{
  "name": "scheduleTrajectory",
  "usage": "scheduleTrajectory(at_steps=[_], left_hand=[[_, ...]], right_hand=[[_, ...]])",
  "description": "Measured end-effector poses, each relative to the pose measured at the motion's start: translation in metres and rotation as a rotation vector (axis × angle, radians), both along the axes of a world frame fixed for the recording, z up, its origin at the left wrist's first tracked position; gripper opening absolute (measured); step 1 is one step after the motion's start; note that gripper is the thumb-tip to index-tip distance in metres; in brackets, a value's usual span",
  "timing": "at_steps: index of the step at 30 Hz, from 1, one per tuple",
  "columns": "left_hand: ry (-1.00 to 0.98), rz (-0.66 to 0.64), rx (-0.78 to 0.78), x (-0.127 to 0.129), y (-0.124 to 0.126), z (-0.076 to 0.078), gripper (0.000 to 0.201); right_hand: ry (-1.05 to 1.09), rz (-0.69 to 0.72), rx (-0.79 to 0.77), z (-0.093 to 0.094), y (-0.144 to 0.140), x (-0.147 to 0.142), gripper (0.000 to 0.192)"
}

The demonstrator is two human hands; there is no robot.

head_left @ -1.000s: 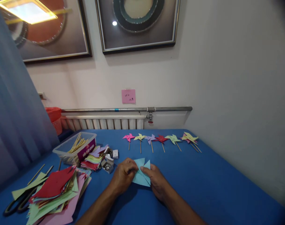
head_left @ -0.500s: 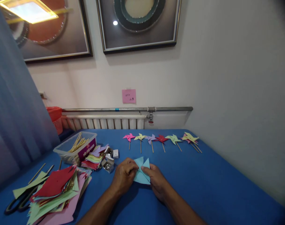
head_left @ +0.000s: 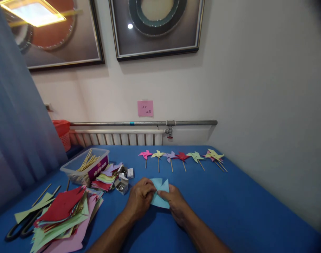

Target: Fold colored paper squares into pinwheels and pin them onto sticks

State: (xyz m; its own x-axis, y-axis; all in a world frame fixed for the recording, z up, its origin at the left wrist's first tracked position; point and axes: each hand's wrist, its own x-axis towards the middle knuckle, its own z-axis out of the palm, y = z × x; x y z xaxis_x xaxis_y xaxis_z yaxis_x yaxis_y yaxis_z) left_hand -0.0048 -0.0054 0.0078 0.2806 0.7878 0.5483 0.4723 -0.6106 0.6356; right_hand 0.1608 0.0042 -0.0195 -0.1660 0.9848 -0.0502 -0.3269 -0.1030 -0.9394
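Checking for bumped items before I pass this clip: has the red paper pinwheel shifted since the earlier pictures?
No. The red paper pinwheel keeps its place against the pipe valve, lying below it and to its right.

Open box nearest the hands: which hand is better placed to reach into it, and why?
Probably the left hand: the open box is close beside it, while the right hand is farther off, beyond the blue paper. Both hold that paper.
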Motion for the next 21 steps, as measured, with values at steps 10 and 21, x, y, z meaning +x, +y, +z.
scheduleTrajectory(at_steps=[10, 21], left_hand=[[-0.360, 0.149, -0.464, -0.009, 0.011, 0.004, 0.026], [-0.546, 0.104, -0.741, 0.000, 0.022, -0.019, 0.037]], right_hand=[[-0.269, -0.197, 0.165, -0.012, 0.012, -0.006, 0.033], [-0.194, -0.084, 0.175, -0.009, 0.006, -0.008, 0.025]])
